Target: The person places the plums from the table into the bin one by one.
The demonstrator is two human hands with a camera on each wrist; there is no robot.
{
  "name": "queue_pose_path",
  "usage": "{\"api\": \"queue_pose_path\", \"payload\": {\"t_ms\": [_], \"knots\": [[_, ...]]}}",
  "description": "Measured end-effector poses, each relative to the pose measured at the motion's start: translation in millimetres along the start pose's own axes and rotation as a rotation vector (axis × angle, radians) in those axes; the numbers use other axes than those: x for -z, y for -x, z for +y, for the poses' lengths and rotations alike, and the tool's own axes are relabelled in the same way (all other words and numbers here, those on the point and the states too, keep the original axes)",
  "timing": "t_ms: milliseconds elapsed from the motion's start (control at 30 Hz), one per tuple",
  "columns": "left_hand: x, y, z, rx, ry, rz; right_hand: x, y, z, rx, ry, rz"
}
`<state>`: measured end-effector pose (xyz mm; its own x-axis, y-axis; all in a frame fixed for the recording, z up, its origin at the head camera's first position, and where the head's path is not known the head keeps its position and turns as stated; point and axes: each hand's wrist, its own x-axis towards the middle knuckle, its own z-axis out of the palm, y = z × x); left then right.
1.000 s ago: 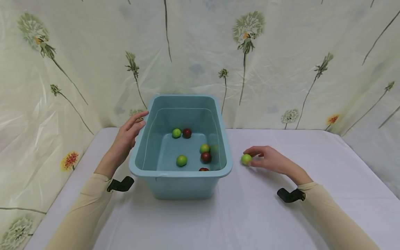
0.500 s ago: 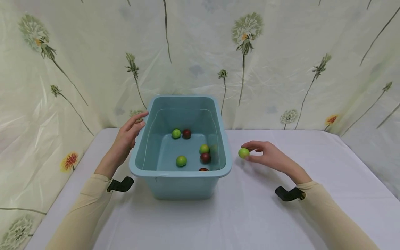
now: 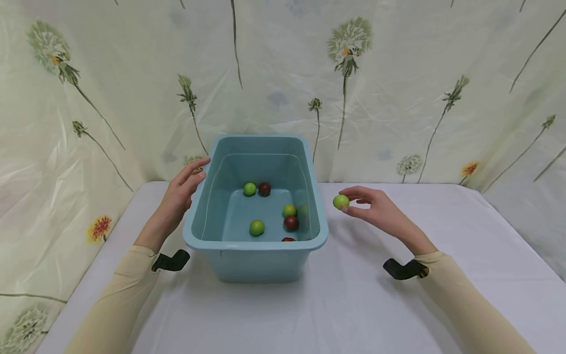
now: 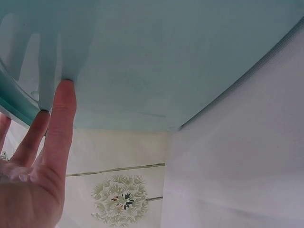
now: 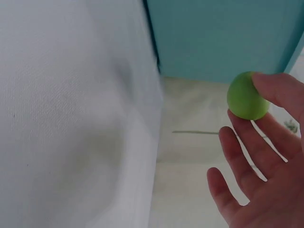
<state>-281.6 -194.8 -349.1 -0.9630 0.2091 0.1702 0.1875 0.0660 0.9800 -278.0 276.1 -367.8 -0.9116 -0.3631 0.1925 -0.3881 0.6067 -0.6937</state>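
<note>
My right hand (image 3: 383,214) pinches a small round green fruit (image 3: 341,202) between thumb and fingers, above the table just right of a light blue plastic bin (image 3: 208,246). In the right wrist view the green fruit (image 5: 246,100) sits at the fingertips, and the other fingers spread below it. At the bin's left side, my left hand (image 3: 173,200) has its fingers extended, touching the outer wall near the rim. Inside the bin lie green fruits (image 3: 257,227) and dark red ones (image 3: 291,223), scattered on the floor. The front rim partly hides one red fruit (image 3: 288,240).
A white cloth (image 3: 353,305) covers the table under the bin. Behind it hangs a pale curtain (image 3: 274,64) printed with dandelions, and the same material runs along the left side. Black camera mounts (image 3: 171,260) stick out from both wrists.
My right hand has lifted the green fruit off the table and brought it slightly left and away from me, towards the bin. My left hand has stayed in place.
</note>
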Motion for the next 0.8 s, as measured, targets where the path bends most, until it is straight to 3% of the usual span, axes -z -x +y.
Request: {"api": "queue_pose_path", "payload": {"t_ms": [133,400,800], "knots": [[0.1,-0.3,0.0,-0.007,0.0,-0.002,-0.2,-1.3,-5.1,0.004,-0.016,0.034],[0.5,0.2,-0.4,-0.006,-0.014,-0.006,2.3,2.9,-49.6,0.029,-0.054,0.109],[0.5,1.2,0.1,-0.005,-0.009,-0.011,3.1,-5.3,-76.7,0.079,-0.117,0.182]]}}
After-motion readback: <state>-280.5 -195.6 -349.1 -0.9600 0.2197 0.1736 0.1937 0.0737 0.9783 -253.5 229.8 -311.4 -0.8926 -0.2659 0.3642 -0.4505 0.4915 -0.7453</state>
